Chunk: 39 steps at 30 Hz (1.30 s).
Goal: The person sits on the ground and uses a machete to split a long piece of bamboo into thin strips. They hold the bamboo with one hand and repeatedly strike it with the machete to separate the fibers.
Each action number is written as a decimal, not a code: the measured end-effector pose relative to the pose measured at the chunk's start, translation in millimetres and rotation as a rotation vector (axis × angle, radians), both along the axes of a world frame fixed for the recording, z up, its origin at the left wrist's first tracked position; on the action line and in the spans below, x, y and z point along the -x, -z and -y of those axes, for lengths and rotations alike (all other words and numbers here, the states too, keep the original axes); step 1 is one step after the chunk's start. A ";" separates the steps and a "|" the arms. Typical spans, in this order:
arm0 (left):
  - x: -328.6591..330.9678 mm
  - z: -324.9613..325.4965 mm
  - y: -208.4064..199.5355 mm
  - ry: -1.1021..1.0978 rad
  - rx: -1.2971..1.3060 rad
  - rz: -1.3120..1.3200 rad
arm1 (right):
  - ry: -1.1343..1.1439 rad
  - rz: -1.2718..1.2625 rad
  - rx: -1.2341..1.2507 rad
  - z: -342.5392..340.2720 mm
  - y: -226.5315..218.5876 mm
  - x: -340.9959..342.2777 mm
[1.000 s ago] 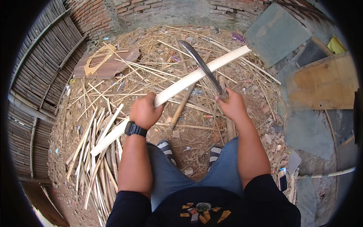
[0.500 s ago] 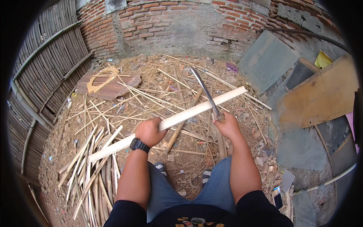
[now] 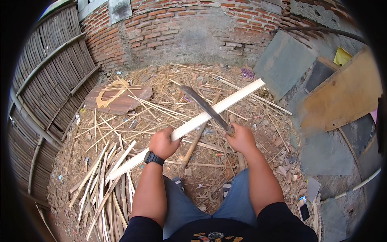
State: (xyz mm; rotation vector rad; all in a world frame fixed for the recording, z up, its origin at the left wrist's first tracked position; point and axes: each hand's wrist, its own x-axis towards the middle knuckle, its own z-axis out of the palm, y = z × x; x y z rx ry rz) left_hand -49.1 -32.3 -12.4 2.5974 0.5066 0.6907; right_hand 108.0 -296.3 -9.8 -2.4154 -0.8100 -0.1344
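Observation:
My left hand (image 3: 164, 144) is wrapped round a long, pale split bamboo strip (image 3: 235, 99), which slants from the lower left up to the far right. A dark watch sits on that wrist. In my right hand (image 3: 242, 138) is the handle of a machete (image 3: 202, 103), its broad dark blade pointing up and to the left. The blade crosses over the strip to the right of my left hand; whether they touch I cannot tell. The fingers of both hands are closed, and most of the machete's handle is hidden in my grip.
A heap of split bamboo strips (image 3: 109, 193) lies at the lower left. Thin sticks and straw litter the ground, with a brown board (image 3: 125, 105) farther back. Grey and tan panels (image 3: 342, 94) lean at the right; a bamboo fence (image 3: 48, 80) and a brick wall (image 3: 177, 36) stand around.
The machete's blade has swung left and turned its broad side into view. My right hand has shifted slightly down; the bamboo strip stays in my left hand.

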 end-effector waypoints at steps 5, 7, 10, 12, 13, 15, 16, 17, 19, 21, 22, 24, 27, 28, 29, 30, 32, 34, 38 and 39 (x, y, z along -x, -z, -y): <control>-4.3 -1.4 7.3 -0.016 -0.022 -0.001 | -0.105 -0.093 0.034 -1.0 7.3 -16.1; -11.7 3.8 7.1 0.008 -0.048 0.003 | 0.012 -0.135 -0.082 14.8 18.9 -44.3; -12.3 3.7 2.8 -0.011 -0.031 -0.132 | 0.153 -0.113 -0.105 20.8 15.9 -54.0; -12.0 2.6 3.1 0.007 -0.005 -0.188 | 0.125 -0.135 -0.087 14.5 16.0 -41.9; -13.0 3.4 3.7 0.016 0.012 -0.210 | 0.109 -0.147 -0.077 12.9 18.1 -35.3; -12.0 3.5 3.7 0.023 0.046 -0.255 | -0.033 -0.058 -0.048 5.2 28.8 -29.9; -9.6 1.8 5.7 0.037 0.055 -0.215 | -0.090 -0.038 0.000 1.1 19.3 -21.4; -7.8 -0.5 10.3 0.051 0.063 -0.176 | -0.149 -0.019 0.046 -2.4 13.4 -15.4; -5.6 -1.3 11.0 0.059 0.050 -0.123 | -0.094 -0.031 0.002 1.4 8.7 -20.0; -4.1 -1.3 8.2 0.037 0.004 -0.101 | -0.005 -0.160 -0.127 9.9 17.7 -41.0; -7.4 2.3 5.4 0.033 0.022 -0.114 | 0.082 -0.088 -0.235 22.2 42.3 -66.7; -2.2 -3.8 6.2 0.010 0.022 -0.153 | 0.173 -0.091 -0.178 19.8 27.0 -58.9; -2.0 -9.7 10.0 0.032 0.040 -0.148 | 0.142 -0.113 -0.106 15.1 10.8 -40.6; -2.6 -8.8 11.5 0.039 0.042 -0.140 | 0.099 -0.132 -0.081 11.8 11.5 -32.3; -3.2 -8.0 12.5 0.045 0.045 -0.132 | 0.017 -0.102 -0.037 7.3 11.5 -26.4; -4.9 -5.8 11.3 0.050 0.049 -0.122 | -0.064 -0.078 0.007 1.9 13.8 -19.6; -5.6 -1.4 11.2 0.058 0.055 -0.117 | -0.190 -0.043 0.078 -5.6 12.8 -9.7; -3.1 -2.0 10.4 0.063 0.064 -0.108 | -0.170 -0.073 0.049 -5.0 14.4 -15.3; -2.8 -4.9 6.8 -0.005 -0.028 -0.120 | 0.046 -0.154 -0.101 15.1 25.0 -59.5; -2.0 -7.5 6.5 -0.012 -0.023 -0.144 | 0.116 -0.159 -0.162 17.1 22.7 -63.5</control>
